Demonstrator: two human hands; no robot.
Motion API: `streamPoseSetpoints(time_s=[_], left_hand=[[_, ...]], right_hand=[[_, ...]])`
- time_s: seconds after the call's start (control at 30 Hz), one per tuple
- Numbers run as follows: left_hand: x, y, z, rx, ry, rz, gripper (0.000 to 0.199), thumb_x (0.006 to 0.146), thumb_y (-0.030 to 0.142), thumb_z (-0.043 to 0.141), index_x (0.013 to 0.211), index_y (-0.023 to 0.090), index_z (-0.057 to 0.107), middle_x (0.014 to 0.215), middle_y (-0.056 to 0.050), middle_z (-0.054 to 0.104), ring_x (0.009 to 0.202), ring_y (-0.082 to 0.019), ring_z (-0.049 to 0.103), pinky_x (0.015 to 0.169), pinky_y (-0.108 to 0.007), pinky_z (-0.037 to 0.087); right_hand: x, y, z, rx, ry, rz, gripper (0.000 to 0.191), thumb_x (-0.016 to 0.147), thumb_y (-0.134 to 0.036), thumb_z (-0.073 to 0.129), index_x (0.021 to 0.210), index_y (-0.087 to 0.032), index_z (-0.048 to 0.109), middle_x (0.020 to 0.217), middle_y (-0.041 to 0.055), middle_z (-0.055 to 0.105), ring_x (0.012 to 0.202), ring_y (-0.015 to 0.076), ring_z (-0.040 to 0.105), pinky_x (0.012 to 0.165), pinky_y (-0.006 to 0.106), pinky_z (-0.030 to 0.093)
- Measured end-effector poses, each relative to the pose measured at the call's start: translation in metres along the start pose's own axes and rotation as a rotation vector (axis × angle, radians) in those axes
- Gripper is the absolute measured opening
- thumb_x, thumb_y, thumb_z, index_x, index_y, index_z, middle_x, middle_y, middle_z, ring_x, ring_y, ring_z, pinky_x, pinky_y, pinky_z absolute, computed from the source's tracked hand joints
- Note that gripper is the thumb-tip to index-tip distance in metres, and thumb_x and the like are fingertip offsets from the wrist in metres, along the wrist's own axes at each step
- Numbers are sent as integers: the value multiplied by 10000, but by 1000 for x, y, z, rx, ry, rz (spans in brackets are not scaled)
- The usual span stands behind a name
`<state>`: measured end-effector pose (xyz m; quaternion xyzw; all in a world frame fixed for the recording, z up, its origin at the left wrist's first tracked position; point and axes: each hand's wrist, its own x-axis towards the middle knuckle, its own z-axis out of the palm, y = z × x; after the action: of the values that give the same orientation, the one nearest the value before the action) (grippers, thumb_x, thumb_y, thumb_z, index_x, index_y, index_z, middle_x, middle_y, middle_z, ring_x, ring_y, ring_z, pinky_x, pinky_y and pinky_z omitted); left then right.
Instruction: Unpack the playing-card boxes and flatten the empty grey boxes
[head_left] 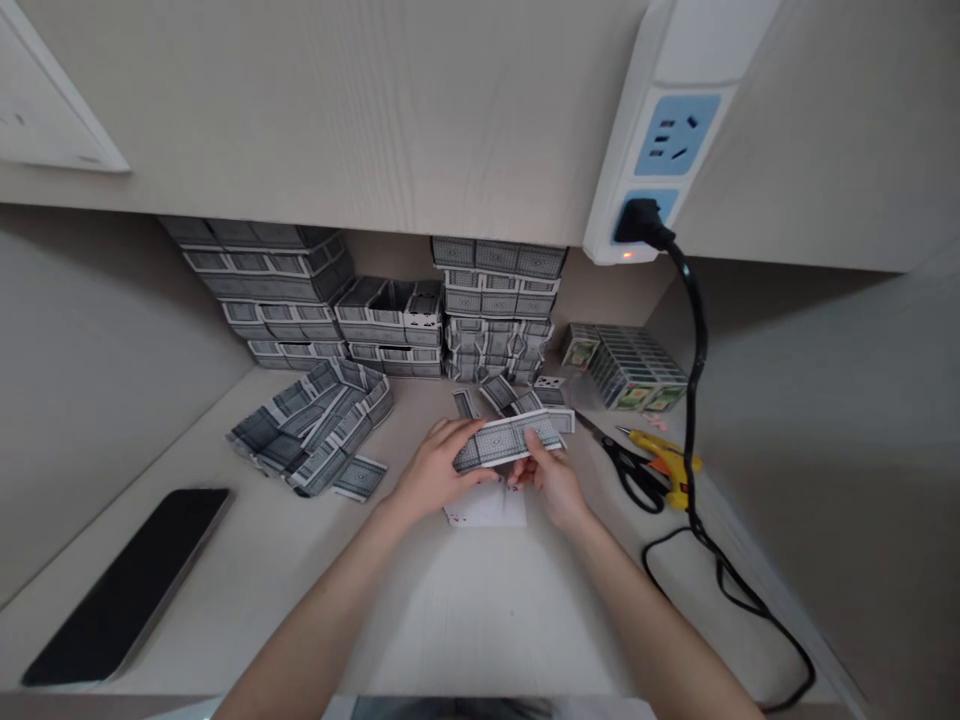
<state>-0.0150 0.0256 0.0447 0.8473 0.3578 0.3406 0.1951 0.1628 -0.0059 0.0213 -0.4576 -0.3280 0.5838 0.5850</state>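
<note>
Between my two hands is a long strip of folded playing cards [501, 440] with grey patterned backs, held above the table. My left hand [439, 465] grips its left end, thumb below and fingers over the top. At the right end, my right hand [551, 480] pinches the strip with the thumb on its face. Below them lies a white card face [487, 508] with small red marks. Several loose grey-backed cards [517, 395] are scattered just behind the strip. An angular structure of joined cards [315, 425] rests to the left, beside a single card [360, 478].
Stacked card blocks [499, 300] stand along the back, with a taller stack [277, 290] at left. Card boxes [637, 365], black scissors [630, 465] and a yellow glue gun [675, 465] are at right. A black cable [697, 370] hangs from the power strip [660, 140]. A dark phone-like slab [127, 585] lies front left.
</note>
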Motion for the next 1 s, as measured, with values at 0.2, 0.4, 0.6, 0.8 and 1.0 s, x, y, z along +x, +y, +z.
streamPoseSetpoints(time_s=[0.2,0.4,0.6,0.8,1.0], left_hand=[[-1,-2,2,-5,-17,9,580,668,466,609,1176,234,450,1185,-66,462,1120,-214,408,962,-370,342],[-1,3,1,55,-69,-3,663,683,483,583,1259,236,367,1180,-65,476,1081,-220,384,919,-358,357],[-3,10,3,196,-147,-16,601,798,474,420,1322,220,272,1274,-84,408,1058,-249,370,896,-404,329],[-5,11,7,270,-178,-33,653,809,508,353,1355,186,194,1318,-127,347,1049,-270,366,872,-425,320],[-7,13,12,209,-163,-56,691,782,520,402,1360,211,185,1328,-127,334,1056,-284,367,875,-425,315]], right_hand=[[1,3,-1,12,-25,45,437,654,-545,590,502,-138,547,426,4,554,387,116,533,396,218,390],[-1,2,1,-22,-49,47,448,666,-551,575,495,-137,551,435,14,569,396,109,533,407,212,391],[-2,-2,2,-76,-55,26,456,669,-551,568,485,-135,557,425,23,572,393,114,530,414,221,389],[0,3,2,-97,-78,17,450,666,-551,568,483,-140,564,426,17,572,382,105,517,415,221,387],[-2,5,7,-114,-71,43,404,651,-514,603,490,-145,570,414,2,567,359,97,497,408,220,393]])
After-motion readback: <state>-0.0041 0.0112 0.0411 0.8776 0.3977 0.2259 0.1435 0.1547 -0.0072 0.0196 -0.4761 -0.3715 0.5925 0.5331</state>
